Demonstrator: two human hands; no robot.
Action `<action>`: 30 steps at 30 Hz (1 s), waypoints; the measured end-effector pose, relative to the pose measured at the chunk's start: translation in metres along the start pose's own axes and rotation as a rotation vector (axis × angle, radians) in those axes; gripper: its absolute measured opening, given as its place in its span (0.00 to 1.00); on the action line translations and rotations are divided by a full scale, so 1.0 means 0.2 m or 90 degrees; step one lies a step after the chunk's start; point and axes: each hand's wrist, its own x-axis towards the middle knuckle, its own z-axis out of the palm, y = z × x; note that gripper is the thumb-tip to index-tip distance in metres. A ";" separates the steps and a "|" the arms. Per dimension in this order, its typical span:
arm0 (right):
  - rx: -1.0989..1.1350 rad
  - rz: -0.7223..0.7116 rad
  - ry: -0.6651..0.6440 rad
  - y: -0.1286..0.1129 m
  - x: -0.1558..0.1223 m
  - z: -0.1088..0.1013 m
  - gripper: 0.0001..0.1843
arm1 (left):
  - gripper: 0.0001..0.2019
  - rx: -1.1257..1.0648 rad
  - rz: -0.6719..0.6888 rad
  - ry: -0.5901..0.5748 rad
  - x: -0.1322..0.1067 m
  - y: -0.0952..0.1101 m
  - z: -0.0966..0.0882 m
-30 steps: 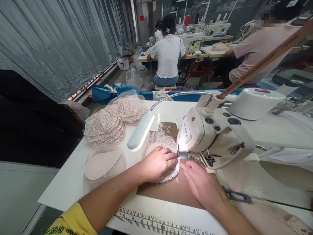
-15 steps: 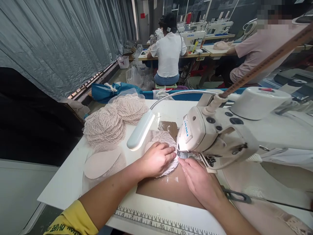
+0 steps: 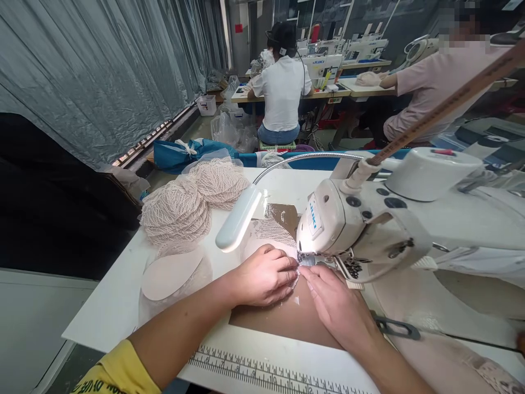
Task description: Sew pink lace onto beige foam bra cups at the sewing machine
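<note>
A pale lace piece (image 3: 271, 234), shaped like a rounded cup panel, lies under the presser foot area of a white JUKI sewing machine (image 3: 328, 219). My left hand (image 3: 264, 275) rests over its near part, fingers bent together and pressing its edge close to the needle. My right hand (image 3: 336, 301) lies just right of it, with thumb and fingertips pinched at the lace edge beside the foot. The two hands' fingertips almost meet there. The needle and the lace beneath my fingers are hidden.
Stacked lace pieces (image 3: 176, 210) and a smooth oval panel (image 3: 172, 275) lie left on the white table (image 3: 106, 306). A lamp (image 3: 238, 219) hangs low over the work. A printed ruler scale (image 3: 262, 372) runs along the front edge. Two co-workers sit beyond.
My left hand has shifted slightly right and nearer, with its fingers more bent, and covers more of the lace's near edge. The lace has turned a little. My right hand stays nearly still.
</note>
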 end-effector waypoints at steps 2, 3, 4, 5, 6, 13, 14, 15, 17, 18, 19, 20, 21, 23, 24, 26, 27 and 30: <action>0.001 -0.010 -0.017 -0.01 0.01 -0.01 0.21 | 0.16 -0.004 0.011 -0.015 -0.01 -0.01 0.00; -0.008 -0.012 -0.021 -0.02 0.01 -0.01 0.21 | 0.16 -0.004 0.015 -0.021 -0.01 -0.01 0.01; -0.018 -0.014 -0.020 -0.02 0.01 -0.02 0.21 | 0.16 -0.004 0.016 -0.026 -0.01 -0.01 0.01; -0.028 -0.016 -0.017 -0.02 0.01 -0.02 0.21 | 0.16 -0.004 0.014 -0.028 -0.01 -0.01 0.01; -0.038 -0.017 -0.012 -0.02 0.01 -0.01 0.21 | 0.16 -0.004 0.008 -0.026 -0.01 -0.01 0.01; -0.085 -0.005 0.019 -0.01 0.00 0.03 0.21 | 0.17 0.006 -0.042 0.013 0.02 0.02 0.03; -0.088 -0.002 0.019 -0.01 0.00 0.04 0.21 | 0.16 0.006 -0.049 0.017 0.02 0.03 0.03; -0.092 0.003 0.020 -0.01 -0.01 0.04 0.21 | 0.16 0.006 -0.056 0.021 0.02 0.04 0.04; -0.099 0.014 0.022 -0.01 -0.01 0.05 0.20 | 0.16 0.003 -0.067 0.030 0.02 0.04 0.04; -0.104 0.020 0.022 -0.01 -0.01 0.05 0.20 | 0.16 0.001 -0.072 0.034 0.02 0.05 0.04; -0.107 0.026 0.020 -0.01 -0.01 0.05 0.20 | 0.16 -0.002 -0.077 0.037 0.02 0.05 0.04; -0.109 0.031 0.017 -0.01 -0.01 0.05 0.20 | 0.16 -0.004 -0.081 0.039 0.02 0.05 0.04; -0.108 0.034 0.014 -0.01 -0.02 0.05 0.20 | 0.17 -0.006 -0.085 0.041 0.02 0.05 0.04; -0.099 0.038 0.010 -0.01 -0.02 0.06 0.21 | 0.17 -0.008 -0.089 0.041 0.02 0.05 0.04; -0.092 0.039 0.009 -0.01 -0.02 0.06 0.21 | 0.17 -0.008 -0.091 0.040 0.02 0.05 0.05; -0.082 0.037 0.007 -0.01 -0.02 0.06 0.21 | 0.17 -0.004 -0.094 0.039 0.02 0.04 0.05; -0.082 0.035 0.007 -0.01 -0.02 0.05 0.21 | 0.18 -0.003 -0.095 0.038 0.02 0.04 0.05; -0.081 0.037 0.008 -0.01 -0.02 0.04 0.20 | 0.17 -0.009 -0.094 0.041 0.02 0.03 0.04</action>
